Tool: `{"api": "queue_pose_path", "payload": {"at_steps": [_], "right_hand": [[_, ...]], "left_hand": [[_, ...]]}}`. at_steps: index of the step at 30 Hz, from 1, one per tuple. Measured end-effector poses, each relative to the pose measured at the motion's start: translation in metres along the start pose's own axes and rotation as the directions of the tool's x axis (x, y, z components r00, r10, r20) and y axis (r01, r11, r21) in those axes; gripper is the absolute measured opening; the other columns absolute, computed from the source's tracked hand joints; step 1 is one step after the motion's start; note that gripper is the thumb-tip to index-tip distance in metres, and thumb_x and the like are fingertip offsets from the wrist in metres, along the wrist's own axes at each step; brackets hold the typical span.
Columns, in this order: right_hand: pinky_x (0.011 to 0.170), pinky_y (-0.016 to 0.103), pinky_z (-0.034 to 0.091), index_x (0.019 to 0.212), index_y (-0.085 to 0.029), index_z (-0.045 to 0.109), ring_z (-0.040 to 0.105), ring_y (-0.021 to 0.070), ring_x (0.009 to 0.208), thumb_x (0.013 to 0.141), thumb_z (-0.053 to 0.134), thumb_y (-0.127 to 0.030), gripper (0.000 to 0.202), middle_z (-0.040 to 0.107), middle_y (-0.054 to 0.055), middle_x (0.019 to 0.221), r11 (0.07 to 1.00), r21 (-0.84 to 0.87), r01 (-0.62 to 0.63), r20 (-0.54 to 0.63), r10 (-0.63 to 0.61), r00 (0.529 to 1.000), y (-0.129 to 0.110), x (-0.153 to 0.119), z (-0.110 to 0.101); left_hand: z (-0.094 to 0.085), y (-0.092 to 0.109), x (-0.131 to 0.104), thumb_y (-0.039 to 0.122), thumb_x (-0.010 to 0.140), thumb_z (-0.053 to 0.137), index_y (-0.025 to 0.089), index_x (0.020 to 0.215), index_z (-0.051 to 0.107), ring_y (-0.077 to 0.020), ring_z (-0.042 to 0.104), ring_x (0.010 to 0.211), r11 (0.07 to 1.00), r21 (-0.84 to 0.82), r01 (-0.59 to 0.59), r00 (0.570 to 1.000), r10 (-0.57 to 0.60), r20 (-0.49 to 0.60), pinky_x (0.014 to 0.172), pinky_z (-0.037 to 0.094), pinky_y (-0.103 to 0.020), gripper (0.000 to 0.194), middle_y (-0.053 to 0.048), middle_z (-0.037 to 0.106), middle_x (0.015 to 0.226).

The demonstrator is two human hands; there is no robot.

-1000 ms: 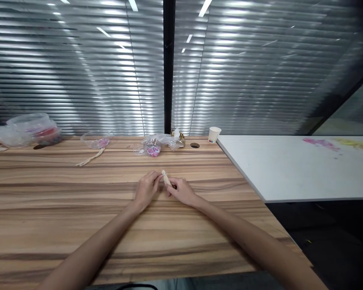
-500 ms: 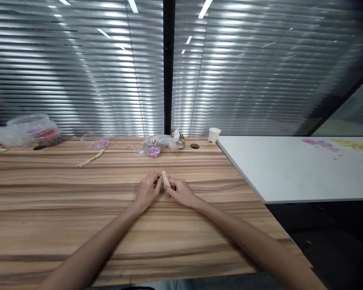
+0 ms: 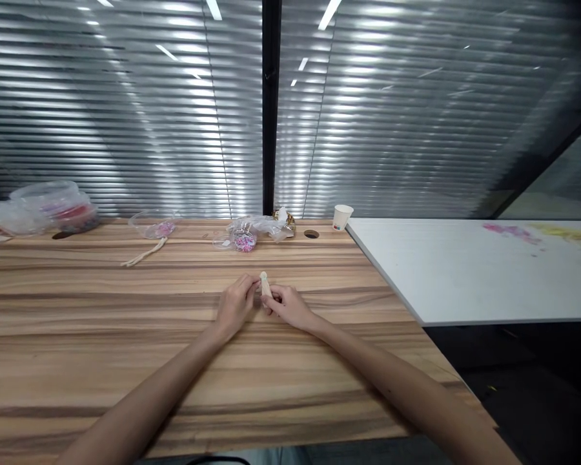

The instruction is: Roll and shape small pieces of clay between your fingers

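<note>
Wooden desk (image 3: 126, 361) under closed blinds (image 3: 126, 116). Left hand (image 3: 235, 307) and right hand (image 3: 288, 307) both pinch small cream cord piece (image 3: 265, 284) mid-desk, fingertips hiding its lower end. Hardly anything changed from a second ago, cord just tipped more upright. Paper cup (image 3: 342, 216) print too tiny to read, bead bag (image 3: 244, 240) blurry.
</note>
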State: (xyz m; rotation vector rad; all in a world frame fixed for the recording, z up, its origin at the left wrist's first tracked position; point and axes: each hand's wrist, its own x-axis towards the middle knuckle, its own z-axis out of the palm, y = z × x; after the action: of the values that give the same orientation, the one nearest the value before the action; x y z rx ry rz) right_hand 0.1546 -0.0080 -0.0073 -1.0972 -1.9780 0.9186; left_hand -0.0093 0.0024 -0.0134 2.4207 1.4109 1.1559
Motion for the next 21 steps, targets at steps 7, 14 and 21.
{"api": "queue_pose_path", "payload": {"at_steps": [7,14,21], "right_hand": [[0.053,0.021,0.034,0.065,-0.016,0.055,0.049,0.0099,0.052,0.084,0.044,-0.026,0.024,0.058,-0.001,0.057,1.0,0.004,-0.011,0.015,0.011,1.0,-0.0012,0.0008,0.0001],[0.052,0.021,0.033,0.066,-0.016,0.056,0.048,0.0096,0.051,0.083,0.044,-0.024,0.022,0.055,-0.001,0.056,1.0,0.007,-0.019,0.013,0.019,1.0,-0.0012,0.0016,0.0005],[0.051,0.02,0.032,0.069,-0.015,0.056,0.049,0.0091,0.051,0.084,0.044,-0.023,0.021,0.057,-0.001,0.057,1.0,-0.019,-0.005,0.023,0.005,1.0,-0.0005,0.0017,0.0]], "left_hand": [[-0.001,0.0013,-0.0008,0.024,0.089,0.039,0.021,0.092,0.06,-0.0157,0.058,0.075,1.0,0.01,-0.006,0.999,0.007,-0.036,0.067,0.041,-0.024,0.022,-0.004,0.063,0.082],[-0.0029,0.0048,-0.0005,0.024,0.088,0.041,0.02,0.093,0.06,-0.015,0.059,0.072,1.0,0.02,-0.009,0.999,0.009,-0.034,0.065,0.042,-0.024,0.02,-0.004,0.065,0.082],[-0.0035,0.0066,0.0002,0.025,0.085,0.045,0.019,0.088,0.061,-0.0122,0.057,0.063,0.999,0.009,0.049,0.998,-0.048,-0.036,0.06,0.041,-0.022,0.018,-0.002,0.065,0.077]]}}
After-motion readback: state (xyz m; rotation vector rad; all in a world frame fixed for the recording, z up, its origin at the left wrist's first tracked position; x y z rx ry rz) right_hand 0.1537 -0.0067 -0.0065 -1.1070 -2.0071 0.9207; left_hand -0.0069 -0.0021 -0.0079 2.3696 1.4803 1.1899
